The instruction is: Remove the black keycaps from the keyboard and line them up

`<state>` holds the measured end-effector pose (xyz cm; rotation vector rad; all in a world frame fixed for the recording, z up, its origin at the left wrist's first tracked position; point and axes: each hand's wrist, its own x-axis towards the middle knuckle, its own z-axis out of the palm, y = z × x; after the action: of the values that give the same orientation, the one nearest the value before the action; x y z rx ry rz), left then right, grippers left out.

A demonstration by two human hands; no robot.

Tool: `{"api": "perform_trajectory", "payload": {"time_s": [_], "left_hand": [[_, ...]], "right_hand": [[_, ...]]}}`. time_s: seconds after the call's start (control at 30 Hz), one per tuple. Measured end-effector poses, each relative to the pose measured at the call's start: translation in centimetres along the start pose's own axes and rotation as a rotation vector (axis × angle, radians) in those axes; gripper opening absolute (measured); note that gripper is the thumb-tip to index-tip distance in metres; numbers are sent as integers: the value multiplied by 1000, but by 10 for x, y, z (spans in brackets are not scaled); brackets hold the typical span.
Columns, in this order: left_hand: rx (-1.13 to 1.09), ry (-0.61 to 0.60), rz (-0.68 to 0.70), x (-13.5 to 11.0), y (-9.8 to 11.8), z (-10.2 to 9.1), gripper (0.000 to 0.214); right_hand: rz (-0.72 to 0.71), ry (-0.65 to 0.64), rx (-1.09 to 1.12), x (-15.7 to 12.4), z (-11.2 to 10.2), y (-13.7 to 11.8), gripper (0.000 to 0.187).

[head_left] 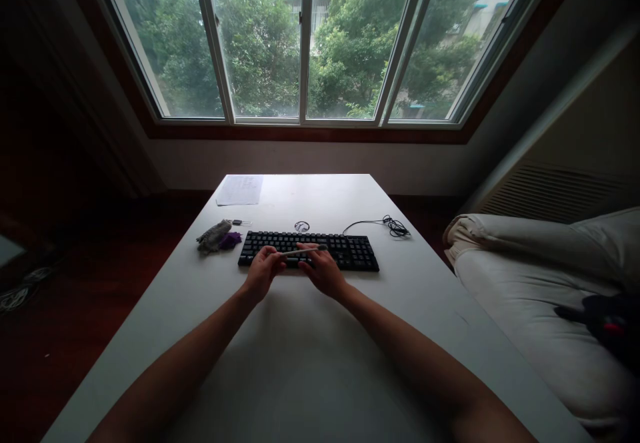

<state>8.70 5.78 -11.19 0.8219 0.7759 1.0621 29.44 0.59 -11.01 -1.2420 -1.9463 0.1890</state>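
Note:
A thin, light-coloured stick with a dark tip (295, 252), brush-like in shape, lies almost level above the keyboard. My left hand (263, 272) pinches its left end between closed fingertips. Near the dark end, the fingers of my right hand (324, 272) rest around the stick, the thumb pointing left. Under both hands is a black full-size keyboard (357, 256), flat on the white table (310, 350). My hands cover part of its middle and front keys.
Left of the keyboard lie a grey and purple cloth bundle (215, 238) and a small dark item (237, 222). Behind are a clear ring-like object (301, 226) and a coiled black cable (397, 228). Papers (240, 190) lie far left. A pale sofa (520, 276) stands right, below a window (305, 43).

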Motion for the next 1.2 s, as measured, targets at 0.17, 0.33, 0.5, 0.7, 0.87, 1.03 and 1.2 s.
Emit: {"api": "perform_trajectory", "payload": {"time_s": [0.17,0.33,0.5,0.7,0.87,1.03,1.2], "left_hand": [[222,-214,-27,-16,-7,5,31],[715,-356,121,-23,8,-13,20],[1295,-190,622,-16,29,-35,15],[1624,-110,819,0,28,-63,53],[1651,-44,799,11,24,-80,61],[1633,-41,767,16,20,-90,62],[1614,-44,760,16,18,-95,59]], "right_hand": [[33,44,370,2,3,-19,35],[255,41,520,3,2,-14,46],[384,4,409,5,-2,-3,42],[277,-82,262,14,-3,3,26],[159,-123,201,35,3,7,29],[148,-200,-35,70,12,2,28],[130,-353,-299,107,30,-4,30]]}}
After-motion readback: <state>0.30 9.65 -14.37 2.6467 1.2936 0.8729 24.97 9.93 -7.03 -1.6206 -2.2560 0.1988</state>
